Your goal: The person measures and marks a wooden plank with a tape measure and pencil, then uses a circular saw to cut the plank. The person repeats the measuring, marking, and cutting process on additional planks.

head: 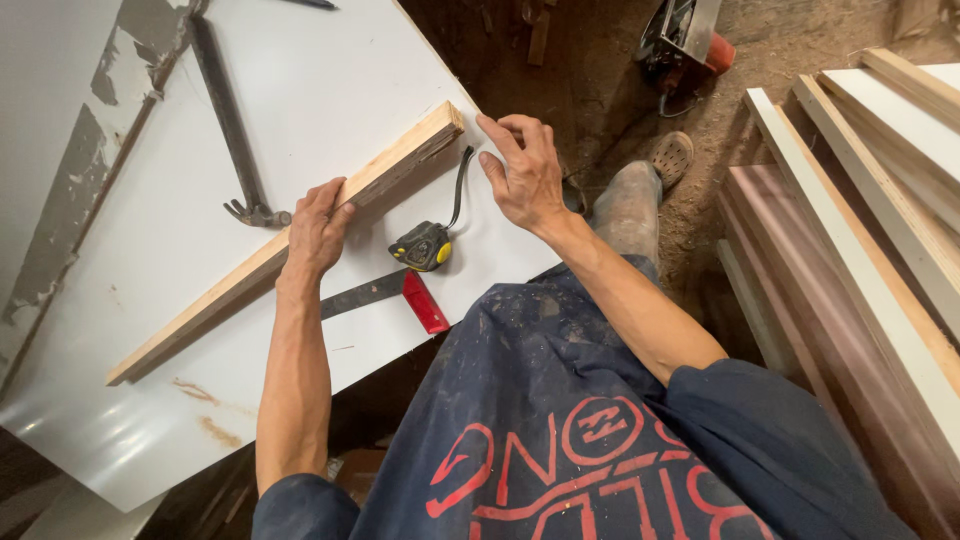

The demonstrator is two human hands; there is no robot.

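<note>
Nearest the camera is the person's dark blue shirt (560,440) with red print, at 6 o'clock. Going from the left, a big white surface (150,400) fills that side. On it, at about 11 o'clock, lies a dark metal hammer (232,130) with its claw end pointing down. A long wooden strip (220,295) lies slanted across the surface, from 8 o'clock up to 12 o'clock. The left hand (318,232) rests on the middle of this strip, with its fingers (330,195) bent over the top edge, so its grip is on the strip, though I cannot tell how tight it is. Just under that hand lies a metal square with a red handle (425,302), partly hidden by the arm. Next to it, near the middle, sits a black and yellow tape measure (422,246) with a black strap curling up. The right hand (525,180) is at about 12 o'clock, just beside the top end of the strip. Its grip is wide and holds nothing, with fingertips close to the wood. Further right, the person's dusty boot (630,205) stands on the dirt floor. At 1 o'clock sits a power tool (685,40). At 3 o'clock lie stacked boards (880,230).
</note>
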